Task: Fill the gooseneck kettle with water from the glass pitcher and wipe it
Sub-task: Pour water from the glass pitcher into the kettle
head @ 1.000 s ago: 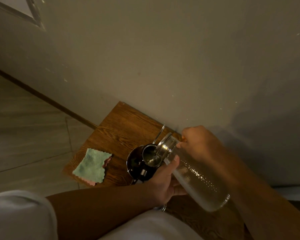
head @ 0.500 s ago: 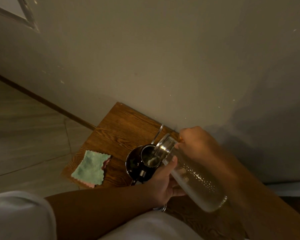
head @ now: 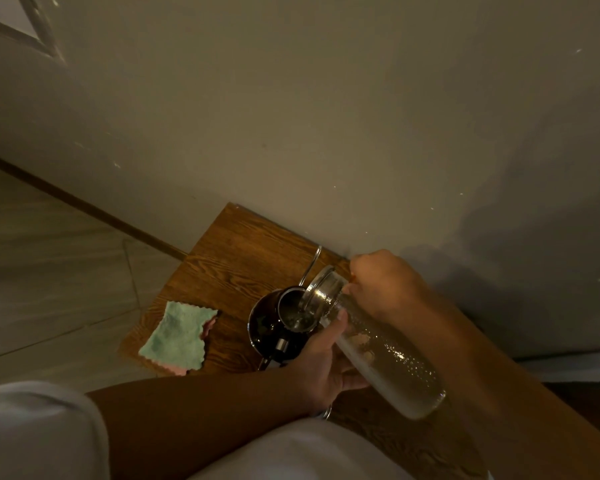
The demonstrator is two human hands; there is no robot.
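A dark steel gooseneck kettle [head: 269, 325] stands on the wooden table [head: 236, 251], its thin spout curving up toward the wall. The glass pitcher [head: 385, 355] is tilted over it, metal-rimmed mouth down at the kettle's opening, water showing inside the opening. My right hand [head: 385, 282] grips the pitcher's neck from above. From below, my left hand [head: 323, 365] holds the pitcher's body, thumb on the glass. A green and pink cloth [head: 177, 337] lies flat on the table left of the kettle.
The table stands against a plain wall [head: 326, 116]; its left edge drops to a tiled floor [head: 49, 271]. A small metal ring [head: 327, 412] shows under my left wrist. White clothing [head: 291, 452] fills the bottom of the view.
Both hands and the tilted pitcher have stayed over the kettle. The pitcher's mouth has sunk slightly toward the opening. The cloth has not moved.
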